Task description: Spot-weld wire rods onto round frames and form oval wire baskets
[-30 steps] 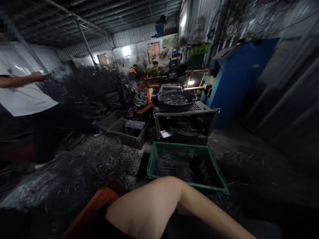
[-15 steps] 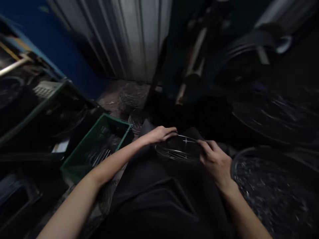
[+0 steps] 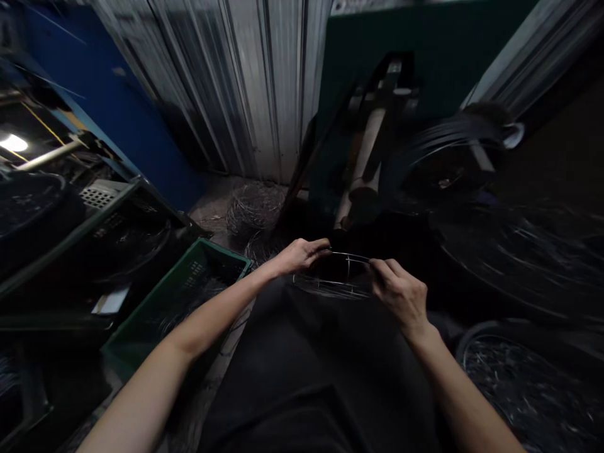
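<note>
Between my two hands is a round wire frame (image 3: 348, 258), its thin shiny rim spanning the gap with a short cross wire on it. My left hand (image 3: 302, 255) is closed, pinching the rim at its left side. On the right side my right hand (image 3: 399, 289) is also closed on the rim, thumb and fingers together. The lower wires of the frame curve over the dark cloth (image 3: 321, 358) on my lap. Parts of the frame are lost in shadow and behind my fingers.
At my left stands a green crate (image 3: 141, 327) with wire pieces inside. A tub of small metal pieces (image 3: 523, 384) is at lower right. Tangled wire (image 3: 255, 207) lies on the floor ahead, before a corrugated metal wall (image 3: 264, 82). A green machine (image 3: 425, 38) rises ahead right.
The view has shifted, so the surroundings sit lower and look sharper. Both hands still hold the wire frame, slightly closer together in the picture.
</note>
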`<control>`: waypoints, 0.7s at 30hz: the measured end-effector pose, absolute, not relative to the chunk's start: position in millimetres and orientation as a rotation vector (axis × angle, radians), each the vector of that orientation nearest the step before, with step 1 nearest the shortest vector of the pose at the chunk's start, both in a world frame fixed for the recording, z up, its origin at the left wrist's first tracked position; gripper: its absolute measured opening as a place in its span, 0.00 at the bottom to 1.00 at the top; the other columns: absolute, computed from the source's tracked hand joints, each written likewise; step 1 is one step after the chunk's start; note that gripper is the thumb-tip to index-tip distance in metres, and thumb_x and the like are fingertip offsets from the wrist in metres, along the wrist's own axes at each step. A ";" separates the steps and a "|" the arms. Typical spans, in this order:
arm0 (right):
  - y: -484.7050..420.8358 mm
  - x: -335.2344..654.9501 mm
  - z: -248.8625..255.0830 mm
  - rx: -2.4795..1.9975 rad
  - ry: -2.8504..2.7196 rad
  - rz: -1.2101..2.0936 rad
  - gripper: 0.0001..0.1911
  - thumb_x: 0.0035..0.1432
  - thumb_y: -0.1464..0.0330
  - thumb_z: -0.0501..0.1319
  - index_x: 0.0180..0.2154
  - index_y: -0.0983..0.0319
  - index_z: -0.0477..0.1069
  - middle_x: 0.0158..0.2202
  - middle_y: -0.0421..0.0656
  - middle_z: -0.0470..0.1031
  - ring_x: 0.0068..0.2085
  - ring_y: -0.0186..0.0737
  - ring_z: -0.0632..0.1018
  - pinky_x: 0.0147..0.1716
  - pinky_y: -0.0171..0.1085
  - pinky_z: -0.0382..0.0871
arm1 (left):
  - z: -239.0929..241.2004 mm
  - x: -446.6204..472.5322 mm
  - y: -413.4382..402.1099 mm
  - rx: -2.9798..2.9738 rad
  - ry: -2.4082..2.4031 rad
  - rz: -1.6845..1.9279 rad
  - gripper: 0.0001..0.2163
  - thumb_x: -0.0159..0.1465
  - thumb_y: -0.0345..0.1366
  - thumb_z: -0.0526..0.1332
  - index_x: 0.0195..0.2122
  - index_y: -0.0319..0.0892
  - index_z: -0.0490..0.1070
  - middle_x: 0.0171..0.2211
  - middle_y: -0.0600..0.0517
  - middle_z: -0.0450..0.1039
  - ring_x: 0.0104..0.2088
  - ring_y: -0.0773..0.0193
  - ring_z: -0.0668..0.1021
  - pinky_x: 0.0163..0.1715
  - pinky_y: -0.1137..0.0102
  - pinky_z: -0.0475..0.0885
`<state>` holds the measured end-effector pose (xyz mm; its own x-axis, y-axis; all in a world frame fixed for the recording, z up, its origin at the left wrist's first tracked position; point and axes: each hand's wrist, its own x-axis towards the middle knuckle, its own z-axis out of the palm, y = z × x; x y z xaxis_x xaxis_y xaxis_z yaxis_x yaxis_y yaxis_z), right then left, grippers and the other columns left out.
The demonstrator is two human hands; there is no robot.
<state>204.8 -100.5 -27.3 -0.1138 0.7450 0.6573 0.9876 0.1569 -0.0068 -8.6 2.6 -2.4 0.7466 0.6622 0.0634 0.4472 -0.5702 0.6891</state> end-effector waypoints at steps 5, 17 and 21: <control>-75.5 205.2 -33.4 -1.563 -1.909 -0.626 0.11 0.63 0.64 0.55 0.35 0.62 0.72 0.28 0.38 0.72 0.25 0.26 0.69 0.22 0.29 0.54 | -8.4 -11.9 22.5 2.285 0.808 0.442 0.13 0.66 0.42 0.48 0.37 0.38 0.66 0.19 0.59 0.51 0.20 0.74 0.59 0.23 0.77 0.53; -50.4 214.7 -40.7 -1.559 -1.911 -0.609 0.10 0.63 0.65 0.55 0.34 0.63 0.72 0.28 0.38 0.72 0.25 0.27 0.70 0.23 0.29 0.56 | -20.9 -3.2 53.8 2.334 0.729 0.509 0.13 0.66 0.42 0.49 0.36 0.39 0.65 0.20 0.59 0.52 0.20 0.74 0.59 0.24 0.77 0.53; -45.6 219.0 -41.3 -1.562 -1.911 -0.602 0.10 0.63 0.65 0.55 0.35 0.63 0.72 0.28 0.39 0.72 0.25 0.27 0.70 0.23 0.28 0.56 | -25.2 0.4 61.4 2.341 0.709 0.519 0.13 0.66 0.43 0.49 0.36 0.39 0.65 0.19 0.59 0.51 0.20 0.73 0.59 0.24 0.77 0.53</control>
